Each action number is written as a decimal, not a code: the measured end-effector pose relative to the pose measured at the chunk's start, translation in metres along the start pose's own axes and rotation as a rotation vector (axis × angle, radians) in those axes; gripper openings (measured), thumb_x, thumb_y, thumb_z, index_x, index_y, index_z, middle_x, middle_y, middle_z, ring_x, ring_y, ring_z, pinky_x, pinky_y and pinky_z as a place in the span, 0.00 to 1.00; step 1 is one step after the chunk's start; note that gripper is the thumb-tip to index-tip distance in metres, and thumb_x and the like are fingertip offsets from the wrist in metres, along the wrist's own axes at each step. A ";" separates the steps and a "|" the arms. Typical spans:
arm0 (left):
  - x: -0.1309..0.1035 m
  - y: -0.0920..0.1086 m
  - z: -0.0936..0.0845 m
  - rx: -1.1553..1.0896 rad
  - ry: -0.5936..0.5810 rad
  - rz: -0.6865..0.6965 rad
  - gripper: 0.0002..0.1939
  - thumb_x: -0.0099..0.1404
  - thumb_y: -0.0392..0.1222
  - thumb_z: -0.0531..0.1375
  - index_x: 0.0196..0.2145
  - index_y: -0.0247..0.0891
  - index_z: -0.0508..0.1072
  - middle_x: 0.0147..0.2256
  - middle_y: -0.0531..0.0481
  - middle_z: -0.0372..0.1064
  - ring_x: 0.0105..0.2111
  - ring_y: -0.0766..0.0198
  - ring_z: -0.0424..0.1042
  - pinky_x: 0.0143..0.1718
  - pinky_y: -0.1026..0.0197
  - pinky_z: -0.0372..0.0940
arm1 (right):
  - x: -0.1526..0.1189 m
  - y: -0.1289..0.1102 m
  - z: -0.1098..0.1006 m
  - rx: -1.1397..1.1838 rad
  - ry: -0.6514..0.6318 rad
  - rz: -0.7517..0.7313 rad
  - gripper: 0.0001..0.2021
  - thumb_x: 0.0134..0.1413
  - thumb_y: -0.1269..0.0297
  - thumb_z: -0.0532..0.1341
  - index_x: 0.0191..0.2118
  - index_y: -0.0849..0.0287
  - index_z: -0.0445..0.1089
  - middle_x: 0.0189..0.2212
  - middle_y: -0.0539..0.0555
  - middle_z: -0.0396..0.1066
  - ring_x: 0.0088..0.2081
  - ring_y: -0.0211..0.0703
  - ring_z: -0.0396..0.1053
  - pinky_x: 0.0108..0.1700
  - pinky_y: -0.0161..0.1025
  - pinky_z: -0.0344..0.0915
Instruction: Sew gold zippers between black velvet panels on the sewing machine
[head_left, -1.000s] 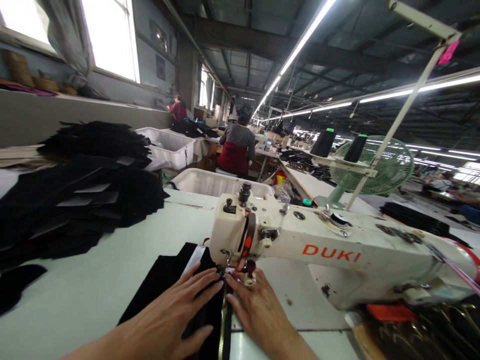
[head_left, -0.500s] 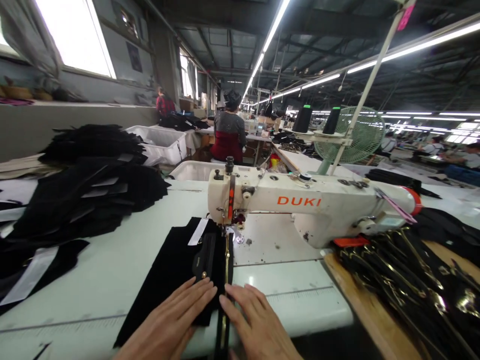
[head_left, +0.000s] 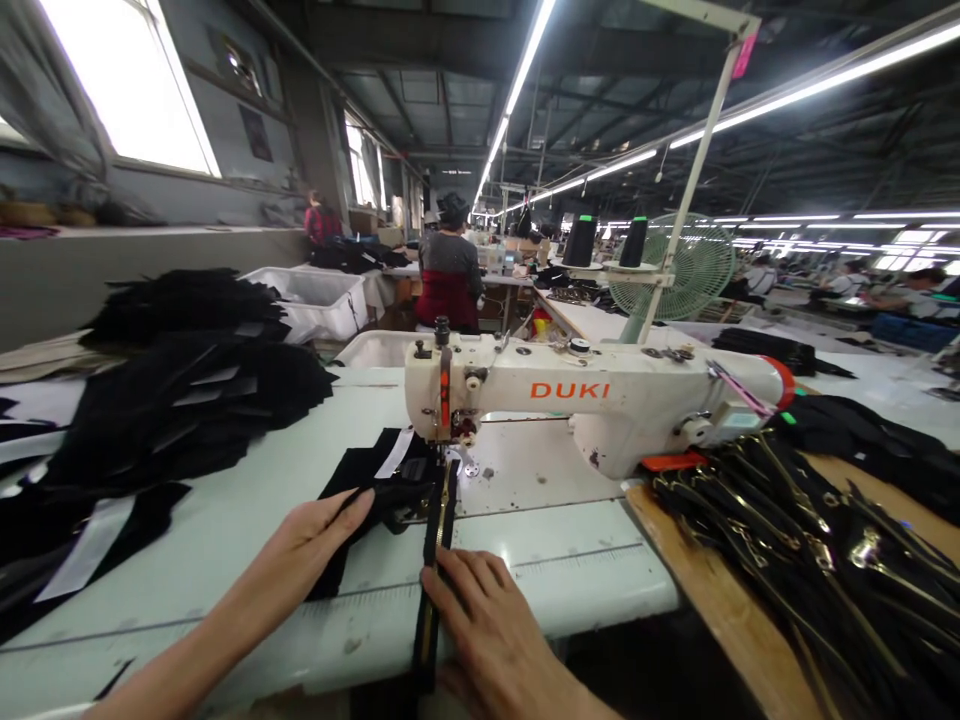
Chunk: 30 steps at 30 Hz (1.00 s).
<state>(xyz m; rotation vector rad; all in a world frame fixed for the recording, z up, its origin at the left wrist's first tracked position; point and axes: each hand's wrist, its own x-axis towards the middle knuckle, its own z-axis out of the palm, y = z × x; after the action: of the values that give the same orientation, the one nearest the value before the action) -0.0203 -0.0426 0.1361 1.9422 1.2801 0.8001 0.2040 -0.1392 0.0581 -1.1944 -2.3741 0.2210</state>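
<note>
Black fabric point(head_left: 341, 560) with a white strip point(head_left: 395, 453) lies on the pale sewing table, its far end at the needle of a white sewing machine point(head_left: 525, 385). My left hand point(head_left: 326, 525) pinches the fabric's left part between thumb and fingers and holds it lifted and folded over. A black zipper tape point(head_left: 439, 530) with gold teeth runs from beside the needle toward the table's front edge. My right hand point(head_left: 484, 610) rests on this tape, fingers together, with the thumb at its side; part of the tape lies under the fingers.
Piles of black fabric point(head_left: 187, 390) lie on the left. At the right, a wooden board point(head_left: 712, 580) bears many black zippers point(head_left: 817, 540). White bins point(head_left: 315, 300), thread cones point(head_left: 581, 243) and a fan point(head_left: 697, 270) stand behind. A seated person point(head_left: 450, 265) faces away.
My left hand has moved up and left from lying flat on the fabric and now grips and lifts it. My right hand stays on the zipper. The camera view has shifted slightly.
</note>
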 end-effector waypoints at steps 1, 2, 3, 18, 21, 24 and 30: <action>0.000 -0.001 0.001 0.006 0.008 0.005 0.23 0.64 0.62 0.56 0.26 0.40 0.74 0.28 0.53 0.73 0.33 0.54 0.73 0.36 0.62 0.71 | 0.002 0.000 0.005 0.016 0.058 0.028 0.32 0.53 0.69 0.64 0.64 0.60 0.60 0.61 0.63 0.62 0.58 0.57 0.62 0.59 0.53 0.61; 0.000 -0.001 0.001 0.014 0.017 0.009 0.22 0.64 0.61 0.56 0.26 0.40 0.73 0.27 0.53 0.73 0.33 0.54 0.73 0.34 0.63 0.70 | 0.005 0.002 0.007 0.061 0.120 0.061 0.25 0.55 0.71 0.62 0.59 0.59 0.66 0.55 0.61 0.69 0.53 0.55 0.66 0.55 0.50 0.65; 0.000 -0.001 0.001 0.024 0.027 0.012 0.22 0.64 0.61 0.56 0.26 0.40 0.74 0.27 0.54 0.73 0.32 0.54 0.73 0.33 0.63 0.70 | 0.009 0.008 0.005 0.126 0.182 0.092 0.18 0.58 0.71 0.59 0.53 0.58 0.71 0.48 0.59 0.73 0.48 0.52 0.69 0.50 0.47 0.68; -0.006 -0.008 0.007 0.169 0.028 0.134 0.22 0.70 0.58 0.52 0.34 0.40 0.78 0.32 0.52 0.77 0.33 0.56 0.76 0.36 0.64 0.72 | 0.035 0.039 -0.057 0.171 0.195 -0.020 0.10 0.62 0.77 0.60 0.38 0.56 0.77 0.38 0.52 0.73 0.41 0.42 0.70 0.43 0.38 0.67; -0.018 -0.019 0.013 0.293 -0.008 0.320 0.17 0.72 0.47 0.52 0.52 0.46 0.76 0.49 0.52 0.76 0.50 0.57 0.75 0.53 0.60 0.68 | 0.018 0.015 -0.019 -0.121 0.207 -0.033 0.07 0.62 0.75 0.62 0.42 0.58 0.74 0.36 0.52 0.71 0.39 0.45 0.68 0.41 0.40 0.66; -0.032 -0.031 0.023 0.514 -0.067 0.597 0.27 0.69 0.33 0.52 0.64 0.50 0.64 0.60 0.53 0.67 0.58 0.59 0.68 0.60 0.56 0.62 | 0.006 0.003 0.004 -0.171 0.311 0.009 0.05 0.66 0.73 0.59 0.44 0.60 0.71 0.33 0.52 0.69 0.36 0.45 0.67 0.39 0.40 0.65; -0.046 -0.042 0.047 0.670 -0.126 0.813 0.40 0.64 0.22 0.48 0.71 0.44 0.48 0.64 0.49 0.60 0.62 0.57 0.62 0.62 0.53 0.58 | -0.003 -0.004 0.013 -0.168 0.452 -0.080 0.17 0.72 0.72 0.45 0.43 0.63 0.71 0.29 0.54 0.69 0.30 0.44 0.65 0.34 0.41 0.63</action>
<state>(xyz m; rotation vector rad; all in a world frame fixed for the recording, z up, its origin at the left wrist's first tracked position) -0.0213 -0.0827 0.0690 3.0839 0.6846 0.6201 0.1959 -0.1432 0.0471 -1.0822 -2.0628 -0.2559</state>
